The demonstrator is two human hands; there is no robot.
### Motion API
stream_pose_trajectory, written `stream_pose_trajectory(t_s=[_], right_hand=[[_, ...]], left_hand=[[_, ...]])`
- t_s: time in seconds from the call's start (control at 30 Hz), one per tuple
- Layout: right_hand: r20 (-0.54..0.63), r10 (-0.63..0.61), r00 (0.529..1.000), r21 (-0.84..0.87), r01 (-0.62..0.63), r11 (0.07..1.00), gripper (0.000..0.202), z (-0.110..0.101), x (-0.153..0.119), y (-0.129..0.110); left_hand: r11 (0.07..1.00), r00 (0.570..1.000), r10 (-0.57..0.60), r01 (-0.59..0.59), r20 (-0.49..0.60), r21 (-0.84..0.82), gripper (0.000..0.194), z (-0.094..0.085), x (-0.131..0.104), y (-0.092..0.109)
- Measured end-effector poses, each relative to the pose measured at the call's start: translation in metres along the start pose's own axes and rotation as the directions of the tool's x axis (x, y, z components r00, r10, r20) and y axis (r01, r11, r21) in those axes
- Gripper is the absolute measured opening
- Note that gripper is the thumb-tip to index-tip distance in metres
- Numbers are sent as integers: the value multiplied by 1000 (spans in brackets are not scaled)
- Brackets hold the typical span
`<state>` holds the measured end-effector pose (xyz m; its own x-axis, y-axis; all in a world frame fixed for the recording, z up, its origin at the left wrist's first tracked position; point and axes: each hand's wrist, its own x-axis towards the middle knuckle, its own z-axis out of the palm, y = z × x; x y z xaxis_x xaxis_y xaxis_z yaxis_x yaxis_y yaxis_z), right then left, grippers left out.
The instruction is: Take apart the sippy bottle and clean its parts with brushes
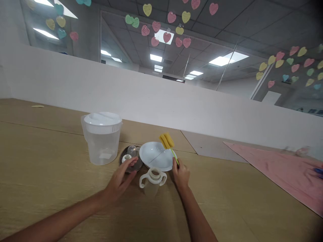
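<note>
My right hand (181, 174) is closed round the green handle of a sponge bottle brush (167, 140). The brush's yellow sponge head is raised above the far right rim of a white bowl (146, 153). In front of the bowl stands a clear baby bottle (152, 188), uncapped, with a white two-handled collar round its neck. My left hand (123, 174) holds nothing, its fingers apart, to the left of the bottle. It partly covers a dark round tray (123, 153) that bears a clear dome cap (131, 151) and a white ring-shaped part (126, 158).
A clear plastic pitcher (103, 146) with a white lid stands behind and left of the tray. On the right lies a pink cloth (280, 171), with a blue object (319, 170) at its edge. A low white wall (151, 101) borders the table's back.
</note>
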<state>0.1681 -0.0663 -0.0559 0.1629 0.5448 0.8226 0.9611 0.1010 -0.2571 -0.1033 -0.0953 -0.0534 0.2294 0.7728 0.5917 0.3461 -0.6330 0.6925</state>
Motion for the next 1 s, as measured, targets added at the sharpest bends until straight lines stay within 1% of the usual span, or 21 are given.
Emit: stream_pose_trajectory(t_s=[0.07,0.13,0.2,0.3,0.37,0.47,0.53,0.57,0.63,0.7,0.73,0.8,0.87,0.9,0.93,1.0], right_hand=[[-2,-8,1000,-3,8,1000,65,0,0,-1],[0,-12,1000,0,12,1000,63,0,0,-1],[3,-17,1000,2,17,1000,62,1,0,0],[-9,-32,999,3,32,999,61,1,0,0],[-17,-29,999,7,29,1000,59,0,0,0],[-2,-32,999,35,32,999,55,-1,-1,-1],[2,-56,998,69,56,996,50,-1,-1,-2],[-7,-70,998,90,70,993,47,-2,-1,-2],[-63,-73,995,128,80,989,44,-5,-2,-2],[-139,-71,988,151,92,984,42,-10,-2,-2],[-173,-91,981,156,119,981,41,-13,-1,-2],[-221,-209,953,151,245,958,37,-19,0,-4],[-230,-374,899,130,409,903,32,-21,2,-7],[-214,-447,869,115,476,872,31,-21,3,-8],[-188,-502,844,97,524,846,30,-20,4,-10],[-130,-556,821,55,566,823,29,-17,5,-11]], left_hand=[[985,1000,-9,13,27,-174,57,15,-12,18],[959,995,-27,53,96,-280,64,26,-19,29],[935,983,-63,118,172,-334,64,32,-20,32],[909,951,-133,229,279,-349,56,33,-13,31],[897,923,-129,264,362,-354,53,33,-7,30],[902,892,-51,234,448,-363,60,35,0,32],[928,885,2,171,465,-330,59,36,2,35],[946,889,26,126,457,-299,56,36,1,36],[975,915,65,27,398,-222,49,34,0,38],[990,956,84,-49,280,-130,43,30,-1,37],[994,976,79,-63,203,-87,40,27,0,36],[998,998,58,-58,15,-11,39,19,5,31],[999,988,33,-27,-152,45,41,10,13,25],[998,980,21,-7,-198,66,45,4,18,21],[996,976,9,10,-215,88,47,-2,24,18],[986,979,4,29,-202,164,50,-15,35,12]])
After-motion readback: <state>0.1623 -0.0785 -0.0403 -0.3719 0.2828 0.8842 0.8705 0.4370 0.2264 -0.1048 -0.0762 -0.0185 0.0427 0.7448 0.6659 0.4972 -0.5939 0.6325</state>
